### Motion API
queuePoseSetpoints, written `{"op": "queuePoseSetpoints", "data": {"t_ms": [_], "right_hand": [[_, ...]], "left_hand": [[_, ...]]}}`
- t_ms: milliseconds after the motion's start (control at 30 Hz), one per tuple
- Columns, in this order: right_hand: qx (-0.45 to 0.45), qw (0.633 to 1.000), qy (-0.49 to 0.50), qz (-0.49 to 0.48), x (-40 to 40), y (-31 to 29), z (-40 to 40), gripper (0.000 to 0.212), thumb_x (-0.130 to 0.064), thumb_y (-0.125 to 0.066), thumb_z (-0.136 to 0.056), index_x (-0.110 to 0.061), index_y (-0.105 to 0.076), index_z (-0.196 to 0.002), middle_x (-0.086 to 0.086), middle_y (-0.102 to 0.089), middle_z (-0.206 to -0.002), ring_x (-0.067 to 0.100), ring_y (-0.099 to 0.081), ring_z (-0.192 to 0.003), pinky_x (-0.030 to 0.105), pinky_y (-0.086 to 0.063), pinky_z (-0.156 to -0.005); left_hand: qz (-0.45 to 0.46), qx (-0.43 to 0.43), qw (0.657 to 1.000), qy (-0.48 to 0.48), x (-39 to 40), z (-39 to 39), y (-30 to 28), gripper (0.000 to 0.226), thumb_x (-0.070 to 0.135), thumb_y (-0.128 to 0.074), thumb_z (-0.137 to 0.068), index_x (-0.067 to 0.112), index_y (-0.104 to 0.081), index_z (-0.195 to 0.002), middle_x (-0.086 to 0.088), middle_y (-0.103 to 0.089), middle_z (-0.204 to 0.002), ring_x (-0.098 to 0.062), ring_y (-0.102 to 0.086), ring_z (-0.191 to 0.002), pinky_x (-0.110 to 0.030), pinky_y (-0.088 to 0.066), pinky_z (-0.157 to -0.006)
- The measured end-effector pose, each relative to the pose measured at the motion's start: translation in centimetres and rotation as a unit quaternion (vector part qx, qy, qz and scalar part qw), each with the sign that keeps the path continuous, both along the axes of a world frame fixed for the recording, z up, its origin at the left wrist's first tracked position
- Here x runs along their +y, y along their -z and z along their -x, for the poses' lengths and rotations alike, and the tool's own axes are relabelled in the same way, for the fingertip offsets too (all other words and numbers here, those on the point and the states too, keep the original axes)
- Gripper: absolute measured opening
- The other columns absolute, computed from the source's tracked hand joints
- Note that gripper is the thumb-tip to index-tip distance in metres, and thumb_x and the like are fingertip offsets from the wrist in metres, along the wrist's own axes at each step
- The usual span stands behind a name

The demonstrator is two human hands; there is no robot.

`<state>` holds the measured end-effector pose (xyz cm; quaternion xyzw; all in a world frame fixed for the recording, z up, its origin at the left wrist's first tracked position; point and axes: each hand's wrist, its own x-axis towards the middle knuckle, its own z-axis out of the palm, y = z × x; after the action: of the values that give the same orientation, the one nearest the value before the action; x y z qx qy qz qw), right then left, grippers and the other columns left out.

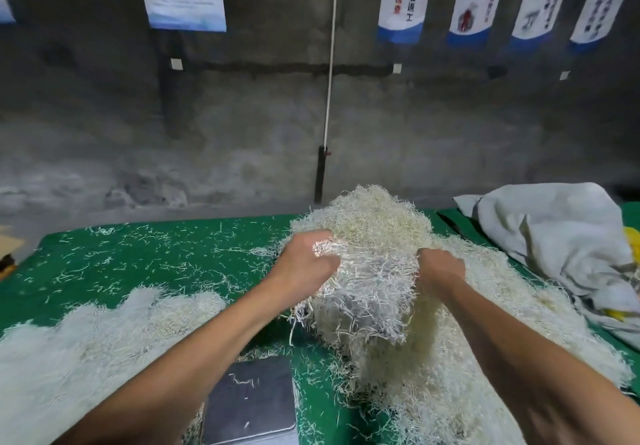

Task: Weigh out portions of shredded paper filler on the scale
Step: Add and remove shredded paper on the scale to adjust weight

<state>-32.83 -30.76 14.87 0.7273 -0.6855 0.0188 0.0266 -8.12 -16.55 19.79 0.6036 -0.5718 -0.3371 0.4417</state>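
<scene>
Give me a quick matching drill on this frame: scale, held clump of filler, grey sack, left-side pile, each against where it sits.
1. scale
2. held clump
3. grey sack
4. flat pile

A. far right on the table
B. near left on the green cover
C. gripped between left hand and right hand
D. bottom centre, nearly bare platform

Pairs: 1-D, 2-C, 3-A, 4-B

A workshop, probably a packing room. Bare concrete wall (pixel 242 125) hung with notice posters (pixel 401 1). Green-covered worktable (pixel 138 264).
</scene>
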Motion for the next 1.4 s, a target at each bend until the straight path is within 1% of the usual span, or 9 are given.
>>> {"op": "queuePoseSetpoints", "data": {"t_ms": [233,333,433,567,800,967,1100,1233,1400], "right_hand": [[-0.106,0.955,-0.260,-0.099,4.7,0.5,-6.8,0.094,-0.045,-0.079,-0.082,-0.017,-0.028,-0.155,0.009,-0.037,-0.155,0.030,-0.034,-0.144,0.041,-0.024,-0.121],[-0.182,0.911,-0.315,-0.194,8.4,1.1,-11.1,0.087,-0.081,-0.072,-0.065,-0.019,-0.050,-0.122,-0.003,-0.046,-0.121,0.013,-0.050,-0.116,0.042,-0.038,-0.116],[-0.331,0.859,-0.274,-0.277,10.1,1.1,-13.8,0.055,-0.064,-0.082,-0.071,-0.021,-0.048,-0.072,-0.005,-0.046,-0.068,0.003,-0.043,-0.054,0.022,-0.046,-0.061],[-0.414,0.833,-0.269,-0.252,10.0,1.5,-14.0,0.045,-0.045,-0.072,-0.093,-0.008,-0.062,-0.117,0.003,-0.068,-0.106,0.012,-0.062,-0.090,0.029,-0.050,-0.080],[-0.573,0.780,-0.182,-0.170,9.0,-2.0,-13.5,0.010,-0.004,-0.054,-0.100,0.001,-0.062,-0.105,0.006,-0.057,-0.082,0.013,-0.050,-0.063,0.034,-0.055,-0.061],[-0.647,0.690,-0.226,-0.234,10.5,-2.8,-14.2,0.053,0.014,-0.049,-0.087,-0.010,-0.056,-0.134,0.000,-0.069,-0.093,0.012,-0.064,-0.076,0.025,-0.054,-0.059],[-0.650,0.717,-0.212,-0.136,10.8,-1.2,-13.6,0.063,-0.002,-0.063,-0.091,-0.019,-0.043,-0.149,-0.001,-0.046,-0.153,0.014,-0.045,-0.138,0.043,-0.039,-0.117],[-0.545,0.804,-0.188,-0.145,12.3,2.4,-13.9,0.100,-0.083,-0.056,-0.082,-0.034,-0.017,-0.159,-0.020,-0.021,-0.153,0.003,-0.036,-0.133,0.032,-0.033,-0.104],[-0.412,0.887,-0.206,-0.011,10.9,6.4,-14.5,0.045,-0.046,-0.048,-0.105,-0.011,-0.054,-0.132,-0.006,-0.062,-0.075,0.001,-0.060,-0.058,0.012,-0.047,-0.050]], "left_hand": [[-0.057,0.089,0.993,-0.053,-2.2,-3.5,-0.6,0.110,0.054,-0.078,-0.077,0.024,-0.013,-0.160,-0.002,-0.021,-0.165,-0.024,-0.028,-0.148,-0.047,-0.029,-0.117],[-0.064,0.168,0.983,-0.029,-2.6,-2.8,-1.4,0.138,0.060,-0.092,-0.052,0.027,-0.012,-0.160,-0.006,-0.024,-0.164,-0.027,-0.030,-0.147,-0.049,-0.031,-0.114],[-0.045,0.205,0.976,-0.053,-2.6,-3.2,-1.7,0.125,0.048,-0.093,-0.061,0.023,-0.020,-0.158,-0.008,-0.032,-0.160,-0.025,-0.035,-0.143,-0.041,-0.033,-0.108],[-0.013,0.262,0.959,-0.103,-1.4,-5.7,-1.8,0.116,0.043,-0.091,-0.066,0.024,-0.023,-0.157,-0.006,-0.032,-0.160,-0.024,-0.037,-0.139,-0.041,-0.032,-0.106],[-0.079,-0.025,0.996,-0.037,2.4,-6.4,1.5,0.138,0.078,-0.086,-0.038,0.044,-0.016,-0.153,0.002,-0.022,-0.164,-0.023,-0.031,-0.147,-0.045,-0.035,-0.114],[-0.079,-0.051,0.993,-0.066,0.5,-3.8,3.2,0.114,0.028,-0.090,-0.069,0.031,-0.021,-0.159,-0.005,-0.031,-0.161,-0.023,-0.050,-0.133,-0.035,-0.046,-0.102],[-0.097,0.040,0.989,-0.108,-0.5,-4.1,2.5,0.087,-0.007,-0.066,-0.084,0.024,-0.031,-0.157,-0.001,-0.059,-0.126,-0.002,-0.051,-0.053,-0.017,-0.041,-0.041],[-0.060,0.203,0.966,-0.148,-1.8,-4.2,1.4,0.076,-0.007,-0.054,-0.087,0.019,-0.032,-0.156,0.000,-0.060,-0.125,-0.014,-0.058,-0.109,-0.031,-0.048,-0.096],[-0.091,0.208,0.963,-0.148,-3.3,-6.6,-0.4,0.072,0.005,-0.053,-0.094,0.016,-0.024,-0.159,-0.010,-0.034,-0.159,-0.029,-0.037,-0.143,-0.048,-0.028,-0.116]]}}
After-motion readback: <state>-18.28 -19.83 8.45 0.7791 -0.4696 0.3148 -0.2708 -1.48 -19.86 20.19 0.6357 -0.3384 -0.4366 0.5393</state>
